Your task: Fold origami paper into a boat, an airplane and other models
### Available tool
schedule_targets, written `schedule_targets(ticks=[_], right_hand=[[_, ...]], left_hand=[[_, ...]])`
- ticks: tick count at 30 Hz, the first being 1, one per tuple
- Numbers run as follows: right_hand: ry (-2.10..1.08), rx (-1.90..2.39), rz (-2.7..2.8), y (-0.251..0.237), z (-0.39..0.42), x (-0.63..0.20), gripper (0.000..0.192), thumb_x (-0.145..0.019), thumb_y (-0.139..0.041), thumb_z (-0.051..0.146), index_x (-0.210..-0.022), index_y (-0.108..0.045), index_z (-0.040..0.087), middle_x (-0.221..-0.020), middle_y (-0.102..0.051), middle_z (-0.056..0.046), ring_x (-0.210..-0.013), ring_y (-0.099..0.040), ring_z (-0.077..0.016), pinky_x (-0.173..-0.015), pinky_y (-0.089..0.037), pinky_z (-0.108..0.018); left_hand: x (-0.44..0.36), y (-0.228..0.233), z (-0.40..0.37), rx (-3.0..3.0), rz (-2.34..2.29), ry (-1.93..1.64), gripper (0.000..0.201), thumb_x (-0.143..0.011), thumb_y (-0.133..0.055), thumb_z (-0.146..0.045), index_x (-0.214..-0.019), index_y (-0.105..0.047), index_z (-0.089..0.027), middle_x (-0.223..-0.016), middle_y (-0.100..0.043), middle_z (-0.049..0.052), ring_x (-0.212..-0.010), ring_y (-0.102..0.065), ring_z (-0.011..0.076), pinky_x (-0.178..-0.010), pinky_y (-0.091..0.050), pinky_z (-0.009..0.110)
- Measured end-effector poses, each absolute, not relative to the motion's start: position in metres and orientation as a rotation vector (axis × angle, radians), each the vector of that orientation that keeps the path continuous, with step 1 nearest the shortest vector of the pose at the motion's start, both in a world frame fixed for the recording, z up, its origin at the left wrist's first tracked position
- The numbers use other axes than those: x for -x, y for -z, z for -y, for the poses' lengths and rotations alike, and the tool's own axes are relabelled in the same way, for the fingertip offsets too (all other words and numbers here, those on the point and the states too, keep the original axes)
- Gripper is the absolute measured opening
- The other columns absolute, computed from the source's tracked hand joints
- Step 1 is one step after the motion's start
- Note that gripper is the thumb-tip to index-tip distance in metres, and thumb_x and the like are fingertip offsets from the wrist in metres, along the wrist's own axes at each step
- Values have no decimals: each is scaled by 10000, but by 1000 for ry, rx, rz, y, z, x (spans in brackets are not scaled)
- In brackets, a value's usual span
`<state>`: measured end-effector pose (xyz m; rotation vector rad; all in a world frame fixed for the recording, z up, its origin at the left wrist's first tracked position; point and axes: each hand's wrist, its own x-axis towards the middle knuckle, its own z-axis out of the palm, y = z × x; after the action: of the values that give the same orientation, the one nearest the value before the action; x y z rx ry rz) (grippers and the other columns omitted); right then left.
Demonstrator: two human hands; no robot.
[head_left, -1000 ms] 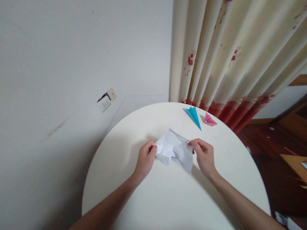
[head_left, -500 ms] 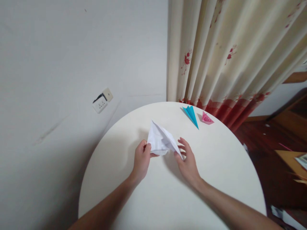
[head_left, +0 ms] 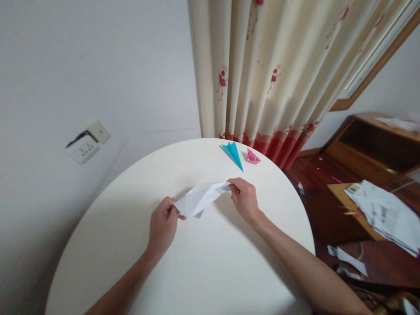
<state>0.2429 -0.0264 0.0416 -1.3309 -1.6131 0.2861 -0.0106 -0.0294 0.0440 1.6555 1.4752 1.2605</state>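
A creased white paper (head_left: 201,197), folded long and narrow, hangs just above the round white table (head_left: 210,271). My left hand (head_left: 163,226) pinches its near left end. My right hand (head_left: 244,199) pinches its far right end, so the paper is stretched between the two. Both forearms reach in from the bottom edge of the view.
A blue paper plane (head_left: 233,153) and a small pink folded paper (head_left: 252,156) lie at the table's far edge, by the flowered curtain (head_left: 269,74). A wall socket (head_left: 85,142) sits at the left. A wooden shelf (head_left: 370,146) and scattered white papers (head_left: 383,214) stand at the right.
The paper went from a spread crumpled sheet to a narrow folded strip. My right hand moved up to its far end and took hold. The view turned right.
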Motion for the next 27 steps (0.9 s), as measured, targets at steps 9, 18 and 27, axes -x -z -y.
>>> schedule_targets(ticks=[9,18,27], right_hand=[[-659,1274,997,-34,11,-235,322,-757,-646,268,-1069,-629,193,-941,-685,-45,-735,-627,-170,-628,-525,-287],[-1109,1156,562,-12,19,-204,358,-648,-725,299,-976,-700,158,-936,-741,-89,-817,-684,-228,-708,-557,-348],[-519,1271,905,-27,7,-245,291,-835,-646,426,-861,-735,151,-810,-739,-57,-737,-635,-200,-689,-497,-306]], left_hand=[[8,-40,30,-1781,-1456,-1237,233,-855,-501,-343,-668,-548,-213,-633,-615,-6,-623,-586,169,-587,-447,260],[-9,-24,40,-1160,-1133,-1268,201,-819,-623,-380,-807,-580,-184,-800,-622,-2,-741,-600,173,-603,-555,286],[-4,-21,34,-1137,-1173,-1152,224,-786,-633,-370,-767,-588,-151,-804,-632,23,-717,-625,171,-635,-574,315]])
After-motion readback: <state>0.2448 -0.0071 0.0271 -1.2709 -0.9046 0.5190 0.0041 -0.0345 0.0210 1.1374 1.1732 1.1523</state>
